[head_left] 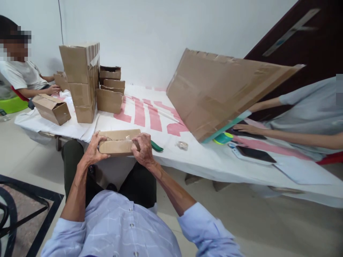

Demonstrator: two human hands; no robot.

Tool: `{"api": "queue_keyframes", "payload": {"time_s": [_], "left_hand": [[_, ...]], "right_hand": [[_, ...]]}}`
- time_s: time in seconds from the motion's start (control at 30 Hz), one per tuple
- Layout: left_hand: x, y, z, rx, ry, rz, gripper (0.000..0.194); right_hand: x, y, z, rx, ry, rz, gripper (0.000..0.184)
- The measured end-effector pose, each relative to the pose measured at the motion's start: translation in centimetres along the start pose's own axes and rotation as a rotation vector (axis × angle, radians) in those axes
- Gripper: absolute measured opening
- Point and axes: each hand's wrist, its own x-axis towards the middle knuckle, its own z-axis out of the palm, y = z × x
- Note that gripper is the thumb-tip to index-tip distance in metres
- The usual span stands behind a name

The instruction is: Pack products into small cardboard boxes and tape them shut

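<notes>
A small cardboard box (118, 147) is held between my hands at the table's front edge, above my lap. Its two top flaps lie nearly closed, with a narrow gap and a small pale scrap showing between them. My left hand (94, 150) grips the box's left end, thumb along the near side. Around the right end my right hand (143, 149) is closed, fingers bent at the flap's corner. Just right of that hand lies a green curved tool (157, 146), its other end hidden. Farther right is a small roll of clear tape (182, 145).
Stacked cardboard boxes (79, 75) stand at the back left, beside open boxes (109, 100) and a closed one (52, 109). A large cardboard panel (214, 92) leans on the right. A phone (255, 154) lies near a person's arm (294, 137). Another person (24, 78) sits left.
</notes>
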Motion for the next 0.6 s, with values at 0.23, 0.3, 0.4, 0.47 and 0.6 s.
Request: {"api": "queue_keyframes", "payload": {"time_s": [0.23, 0.3, 0.4, 0.47, 0.6], "left_hand": [[0.3, 0.2, 0.2, 0.083, -0.011, -0.013, 0.067], [0.2, 0.0, 0.2, 0.082, -0.012, -0.011, 0.063], [0.0, -0.2, 0.2, 0.087, -0.019, -0.014, 0.058], [0.0, -0.2, 0.3, 0.091, -0.015, -0.015, 0.059], [0.0, -0.3, 0.4, 0.098, -0.003, 0.013, 0.061]], "right_hand": [[-0.3, -1.1, -0.3, 0.075, 0.013, -0.012, 0.020], [-0.2, -0.6, -0.8, 0.093, 0.038, 0.011, 0.016], [0.3, 1.8, -1.5, 0.063, 0.138, 0.118, 0.018], [0.5, 4.3, -1.9, -0.034, 0.136, 0.231, 0.022], [-0.7, 8.8, -2.0, -0.345, -0.176, 0.480, 0.023]]}}
